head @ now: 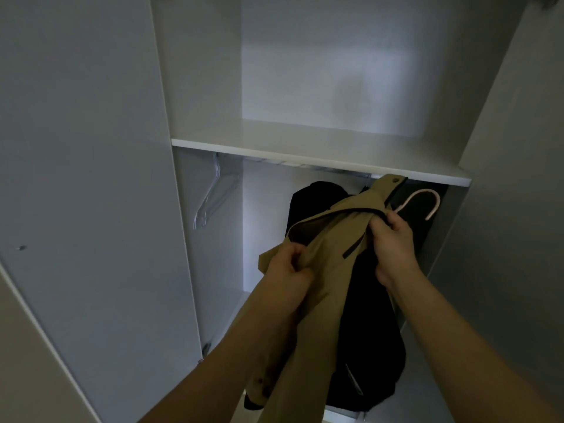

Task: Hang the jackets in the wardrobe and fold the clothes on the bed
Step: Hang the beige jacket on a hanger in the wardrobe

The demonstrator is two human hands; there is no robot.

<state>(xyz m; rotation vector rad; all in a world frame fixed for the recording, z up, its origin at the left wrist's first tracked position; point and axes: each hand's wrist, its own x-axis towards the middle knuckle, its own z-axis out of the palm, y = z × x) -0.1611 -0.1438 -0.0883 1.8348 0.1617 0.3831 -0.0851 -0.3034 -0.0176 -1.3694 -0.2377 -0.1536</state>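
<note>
I hold a tan jacket [329,257] up inside the open wardrobe. My left hand [290,264] grips its left shoulder fabric. My right hand [393,242] grips the collar area together with a pink hanger, whose hook [424,203] sticks up to the right, just below the rail [345,171]. A black jacket [375,346] hangs behind the tan one, partly hidden by it. The tan collar tip with a button reaches the shelf edge.
A white shelf [305,151] crosses the wardrobe above the rail. Several clear hangers [213,193] hang at the rail's left end. The wardrobe door [85,178] stands open on the left; a side panel [503,209] is on the right.
</note>
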